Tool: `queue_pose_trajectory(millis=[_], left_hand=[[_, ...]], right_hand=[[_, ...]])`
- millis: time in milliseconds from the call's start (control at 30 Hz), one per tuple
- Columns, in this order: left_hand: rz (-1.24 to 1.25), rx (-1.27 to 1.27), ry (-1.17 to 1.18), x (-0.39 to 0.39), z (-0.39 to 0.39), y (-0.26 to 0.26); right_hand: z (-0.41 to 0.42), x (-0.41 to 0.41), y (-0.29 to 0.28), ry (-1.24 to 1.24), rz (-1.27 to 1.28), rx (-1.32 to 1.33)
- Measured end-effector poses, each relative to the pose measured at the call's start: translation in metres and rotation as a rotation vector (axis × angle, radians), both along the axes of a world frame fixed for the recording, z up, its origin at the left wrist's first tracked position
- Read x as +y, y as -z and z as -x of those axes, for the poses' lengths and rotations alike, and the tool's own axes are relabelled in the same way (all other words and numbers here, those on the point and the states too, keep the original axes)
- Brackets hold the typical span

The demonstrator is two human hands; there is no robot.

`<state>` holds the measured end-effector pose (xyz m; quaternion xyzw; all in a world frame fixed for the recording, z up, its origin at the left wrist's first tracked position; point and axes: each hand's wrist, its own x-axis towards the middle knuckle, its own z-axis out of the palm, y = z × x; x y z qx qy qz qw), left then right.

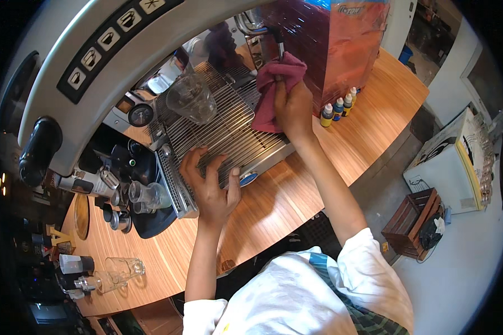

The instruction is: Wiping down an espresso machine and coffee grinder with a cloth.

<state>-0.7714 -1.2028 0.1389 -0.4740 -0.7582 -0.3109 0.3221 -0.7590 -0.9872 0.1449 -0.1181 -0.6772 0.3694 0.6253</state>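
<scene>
My right hand is closed around a maroon cloth, which is wrapped about the lower end of a metal steam wand on the right of an espresso machine. My left hand hovers with spread, bent fingers over the front edge of the slatted metal drip tray; it holds nothing, and I cannot tell whether a finger touches the tray. A clear glass stands on the tray's grate, beyond my left hand. The pressure gauge is to the left of that glass.
Small dropper bottles stand beside a plastic-wrapped red box at the right. Left of the machine, a black tray carries small glasses. Clear glassware is near the wooden counter's left end. A wooden crate sits on the floor.
</scene>
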Motion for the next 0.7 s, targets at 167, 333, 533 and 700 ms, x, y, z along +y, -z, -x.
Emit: queue_pose_trajectory(millis=[167,333,533,700], left_hand=[[0.014,-0.006,-0.006,0.0,-0.001,0.003],[0.01,0.01,0.008,0.002,-0.002,0.002],[-0.012,0.027,0.012,0.003,-0.001,-0.002],[-0.034,0.008,-0.015,-0.003,0.001,0.003]], right_hand=[[0.005,0.014,-0.043,-0.06,0.07,-0.082],[0.009,0.011,-0.017,0.001,-0.165,0.021],[-0.024,-0.001,-0.006,-0.107,-0.027,-0.208],[-0.069,0.023,0.008,-0.156,0.255,-0.725]])
